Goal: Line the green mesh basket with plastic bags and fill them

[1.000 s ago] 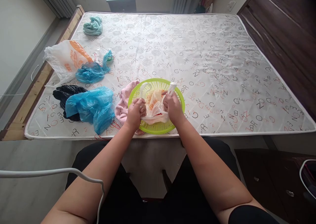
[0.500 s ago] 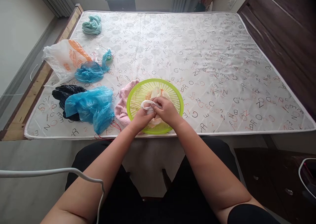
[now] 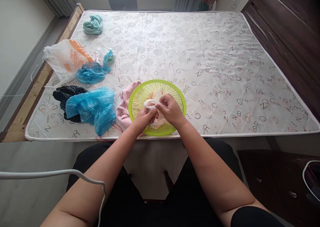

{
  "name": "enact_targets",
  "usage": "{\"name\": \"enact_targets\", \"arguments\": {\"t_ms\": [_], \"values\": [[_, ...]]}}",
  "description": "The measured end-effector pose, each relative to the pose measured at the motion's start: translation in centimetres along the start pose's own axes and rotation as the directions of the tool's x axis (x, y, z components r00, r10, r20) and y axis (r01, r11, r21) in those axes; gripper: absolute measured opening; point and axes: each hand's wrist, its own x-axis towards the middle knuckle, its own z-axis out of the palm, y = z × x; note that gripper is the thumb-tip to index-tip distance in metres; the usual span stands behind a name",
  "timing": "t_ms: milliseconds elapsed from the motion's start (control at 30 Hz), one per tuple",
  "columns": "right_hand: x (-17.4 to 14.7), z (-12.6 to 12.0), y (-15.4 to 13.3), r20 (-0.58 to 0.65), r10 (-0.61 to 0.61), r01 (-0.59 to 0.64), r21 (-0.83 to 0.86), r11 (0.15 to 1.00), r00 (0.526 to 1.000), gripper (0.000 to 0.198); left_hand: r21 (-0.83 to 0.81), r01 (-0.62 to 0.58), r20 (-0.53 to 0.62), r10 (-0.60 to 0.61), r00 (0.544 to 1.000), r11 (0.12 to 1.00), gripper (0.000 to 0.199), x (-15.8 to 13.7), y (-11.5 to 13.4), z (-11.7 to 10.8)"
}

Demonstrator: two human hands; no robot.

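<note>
A whitish, thin plastic bag (image 3: 158, 92) lies in a lime-green plastic basket (image 3: 181, 100) at the mattress's near edge. Orange shows through the bag, but its contents cannot be made out. Over the basket, my left hand (image 3: 145, 117) pinches the bag's twisted white handle from the left. My right hand (image 3: 171, 110) grips the same handle from the right, thumb and forefinger pressed together. A loop of the handle stands up between both hands. A pink towel (image 3: 124, 103) is tucked against the basket's left side, partly beneath it.
Left of the towel lie a blue plastic bag (image 3: 93, 106) and a black bag (image 3: 67, 96). Behind them are an orange-printed white bag (image 3: 66, 58) and a smaller blue bag (image 3: 90, 72). A green towel (image 3: 93, 24) sits at the far left. A white cable (image 3: 50, 175) crosses near my left arm.
My right hand has shifted slightly right and its fingers have lifted a little. The handle loop looks more drawn out between my hands. The basket has barely moved.
</note>
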Motion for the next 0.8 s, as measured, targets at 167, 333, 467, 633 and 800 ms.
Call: {"name": "enact_targets", "arguments": {"t_ms": [167,333,467,633,800], "values": [[-0.1,0.3,0.1,-0.022,-0.021,0.021,0.011,1.0,1.0,0.018,0.036,-0.02,0.001,0.02,1.0,0.999,0.047,0.0,0.2,0.2],[-0.3,0.4,0.1,-0.021,-0.038,0.037,-0.021,0.999,0.999,0.021,0.029,-0.083,-0.131,0.086,0.988,0.996,0.042,0.2,0.0,0.3],[-0.4,0.0,-0.1,0.126,-0.054,0.052,0.02,0.998,0.991,0.052,0.103,-0.095,-0.097,0.105,0.99,0.99,0.038,0.0,0.0,-0.1],[-0.2,-0.4,-0.5,0.323,-0.097,0.092,0.029,0.995,0.941,0.042,0.2,-0.109,-0.004,0.112,0.994,0.974,0.055,-0.4,0.0,-0.6],[-0.2,-0.6,-0.7,0.367,-0.084,0.114,-0.061,0.992,0.927,0.031,0.172,-0.12,-0.11,0.14,0.984,0.978,0.037,-0.2,-0.3,-0.7]]}}
